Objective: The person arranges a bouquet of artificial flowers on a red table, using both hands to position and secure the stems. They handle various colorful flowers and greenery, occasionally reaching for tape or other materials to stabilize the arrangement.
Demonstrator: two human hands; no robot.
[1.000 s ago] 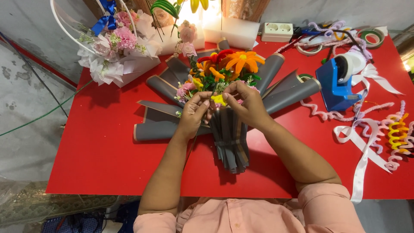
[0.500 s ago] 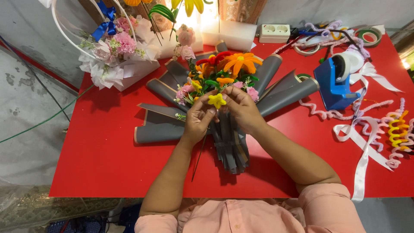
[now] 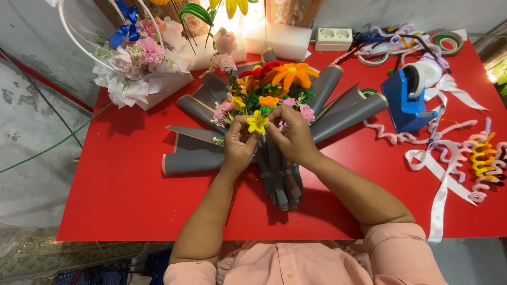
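A bouquet [image 3: 272, 87] of orange, red, pink and yellow artificial flowers lies on the red table [image 3: 121, 184], wrapped in fanned grey paper [image 3: 193, 161]. My left hand [image 3: 238, 145] and my right hand [image 3: 293, 138] meet at its front. Both pinch a small yellow flower [image 3: 257, 123] between their fingertips, just below the other blooms. My right hand also rests on the grey wrap at the bouquet's gathered stem part [image 3: 280, 179].
A white basket arrangement of pink flowers with a blue bow [image 3: 140, 58] stands at the back left. A blue tape dispenser [image 3: 409, 97], white ribbon [image 3: 441, 179], curled pipe cleaners [image 3: 483, 161], tape rolls [image 3: 448, 42] and a white power strip [image 3: 334, 38] lie to the right and back.
The yellow flower has come into plain view between my fingertips, lower at the bouquet's front. Both hands have shifted slightly toward me.
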